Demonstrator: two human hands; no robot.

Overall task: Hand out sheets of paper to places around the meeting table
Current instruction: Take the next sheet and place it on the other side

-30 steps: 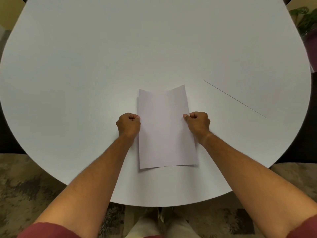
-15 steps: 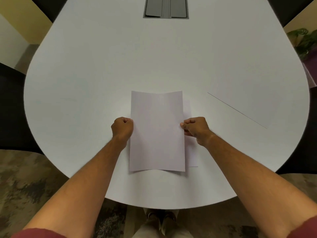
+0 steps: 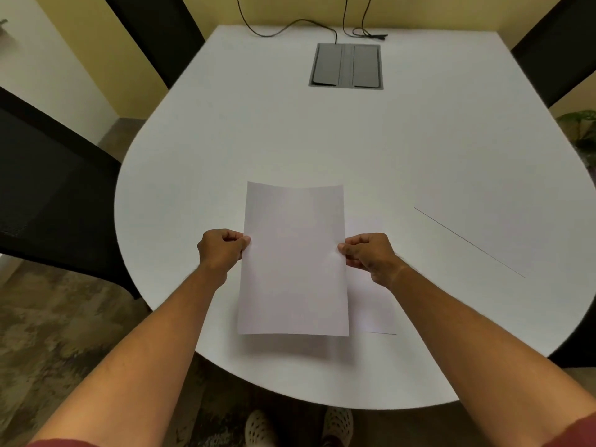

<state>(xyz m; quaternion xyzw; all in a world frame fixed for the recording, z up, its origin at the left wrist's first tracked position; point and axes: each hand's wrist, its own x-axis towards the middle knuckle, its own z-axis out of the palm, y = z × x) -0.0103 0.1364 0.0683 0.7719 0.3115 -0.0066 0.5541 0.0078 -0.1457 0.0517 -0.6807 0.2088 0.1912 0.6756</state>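
I hold a white sheet of paper (image 3: 294, 259) lifted a little above the white meeting table (image 3: 290, 133), its shadow falling near the table's front edge. My left hand (image 3: 221, 248) pinches the sheet's left edge and my right hand (image 3: 367, 253) pinches its right edge. Under it, slightly to the right, another white sheet (image 3: 374, 304) lies flat on the table. A further sheet (image 3: 483, 201) lies flat at the right side of the table, only its thin dark edge marking it.
A grey cable box (image 3: 346, 66) is set into the table's far middle, with black cables (image 3: 290, 27) running to it. Black chairs stand at the left (image 3: 48, 188), the far left (image 3: 154, 33) and the far right (image 3: 561, 46). A plant (image 3: 580, 130) is at the right.
Both hands have lifted one sheet off the table and shifted it left, uncovering the sheet beneath. My head has tilted up, bringing the cable box and chairs into view.
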